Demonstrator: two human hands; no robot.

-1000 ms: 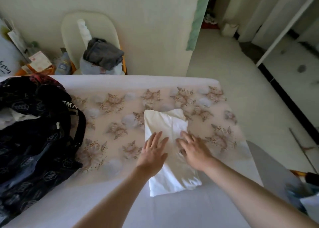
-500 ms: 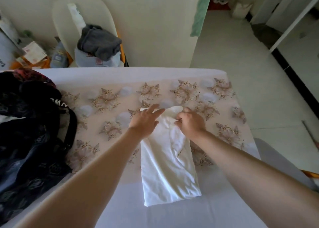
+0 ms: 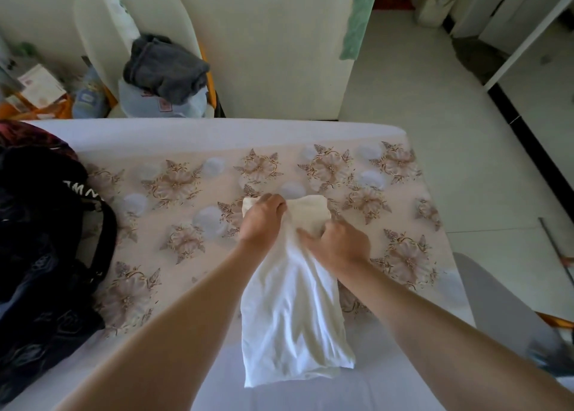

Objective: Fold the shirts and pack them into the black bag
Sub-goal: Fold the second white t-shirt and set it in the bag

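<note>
Leftmost, the black bag [image 3: 46,255] slumps on the bed [image 3: 217,131], its patterned fabric heaped up and one dark strap [image 3: 107,233] looping out onto the floral cloth [image 3: 174,187] that covers the bed's middle. Behind the bed, beyond its far edge, a cream chair [image 3: 93,22] with a rounded back holds a crumpled grey garment [image 3: 164,65] resting on a pale bundle [image 3: 161,103]; small boxes and packets crowd the floor space to the chair's left, too blurred to name. Nearer the centre, the left hand [image 3: 262,218] reaches out over the floral cloth with its fingers curled down, gripping the far left corner of the white shirt [image 3: 292,311]. That shirt lies folded into a long narrow strip running from the hands back toward the person, its far end on the floral cloth and its near end on the plain white sheet, well apart from the bag. Just to the right, the right hand [image 3: 338,246] rests on the shirt's far right part, fingers bent and pinching a fold of the fabric, so both hands are clamped on the same garment, close together but not touching. Farther right, a green cloth [image 3: 358,16] hangs at the wall's corner, and pale floor tiles [image 3: 435,131] stretch beyond the bed's right edge.
</note>
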